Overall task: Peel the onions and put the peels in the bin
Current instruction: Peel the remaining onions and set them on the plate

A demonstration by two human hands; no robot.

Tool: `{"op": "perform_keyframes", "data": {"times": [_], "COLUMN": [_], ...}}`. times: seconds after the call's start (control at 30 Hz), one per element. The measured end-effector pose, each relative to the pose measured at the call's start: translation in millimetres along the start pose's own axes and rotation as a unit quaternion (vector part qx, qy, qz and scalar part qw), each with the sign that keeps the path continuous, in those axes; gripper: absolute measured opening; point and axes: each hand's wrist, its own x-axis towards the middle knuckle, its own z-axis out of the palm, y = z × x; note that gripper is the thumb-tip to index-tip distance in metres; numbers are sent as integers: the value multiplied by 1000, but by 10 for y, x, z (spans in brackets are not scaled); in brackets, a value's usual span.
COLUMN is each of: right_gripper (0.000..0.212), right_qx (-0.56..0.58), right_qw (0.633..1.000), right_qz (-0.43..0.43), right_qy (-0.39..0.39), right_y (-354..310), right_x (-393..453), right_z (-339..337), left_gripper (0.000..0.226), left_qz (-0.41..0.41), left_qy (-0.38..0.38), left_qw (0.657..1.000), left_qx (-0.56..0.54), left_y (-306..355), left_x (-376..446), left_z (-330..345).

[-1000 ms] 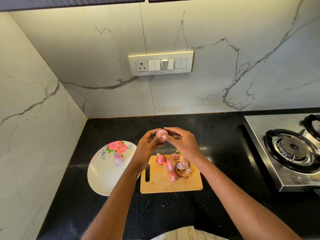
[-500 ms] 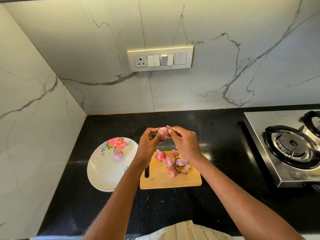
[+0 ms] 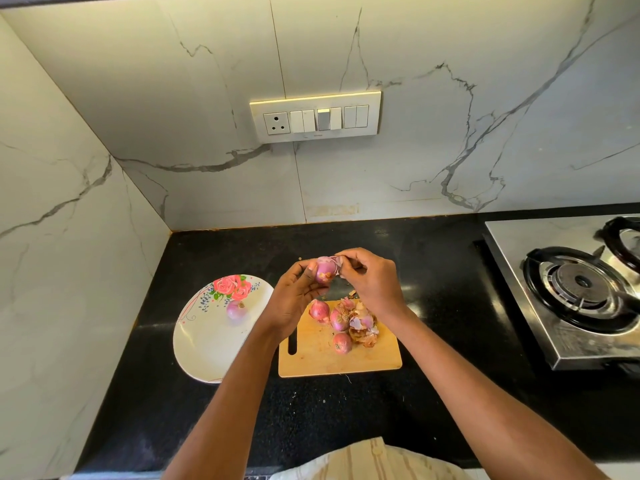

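My left hand [image 3: 294, 294] grips a small pink onion [image 3: 325, 270] above the far edge of the wooden cutting board [image 3: 325, 358]. My right hand [image 3: 372, 282] pinches a flap of skin at the onion's top right. Three unpeeled onions [image 3: 338, 320] lie on the board beside a heap of peels [image 3: 363, 329]. One peeled onion [image 3: 235, 309] rests on the floral white plate [image 3: 204, 344] to the left. No bin is in view.
Everything stands on a black countertop [image 3: 433, 306] in a corner of marble walls. A steel gas stove [image 3: 575, 292] sits at the right. A switch panel [image 3: 315, 117] is on the back wall.
The onion has turned in my left hand. My right fingers have shifted to its upper right and lifted a flap of skin.
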Motion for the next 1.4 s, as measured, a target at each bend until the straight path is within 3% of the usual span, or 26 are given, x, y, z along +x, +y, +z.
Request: {"op": "perform_keyframes", "data": {"times": [0.17, 0.43, 0.6, 0.7, 0.9, 1.0, 1.13, 1.27, 1.4], "right_gripper": [15, 16, 18, 16, 18, 15, 24, 26, 28], "right_qx": [64, 81, 278, 304, 240, 85, -93, -113, -97], "right_qw": [992, 987, 924, 902, 903, 931, 950, 952, 968], "right_qz": [106, 133, 261, 305, 355, 356, 258, 200, 182], "right_qy": [-15, -34, -25, -19, -23, -18, -147, -203, -146], "right_y": [5, 49, 102, 176, 401, 733, 860, 808, 678], "right_x": [-15, -58, -46, -58, -133, -244, -396, -432, -331], "right_z": [9, 14, 19, 24, 61, -63, -55, 39, 34], "left_gripper": [30, 25, 31, 29, 26, 25, 27, 33, 33], "left_qz": [-41, -2, -10, -9, -33, -30, -14, -11, -9], "left_qy": [17, 46, 16, 6, -23, -23, 20, 46, 32], "left_qw": [999, 998, 999, 1000, 999, 999, 999, 996, 994], "left_qx": [-20, 51, -26, 0, -7, -7, 44, 73, 100], "left_y": [29, -32, -18, -19, -123, -177, -271, -381, -395], "left_x": [27, 60, 6, -2, -99, -129, -90, -52, -25], "left_z": [24, 117, 67, 97, 108, 79, 35, 49, 60]}}
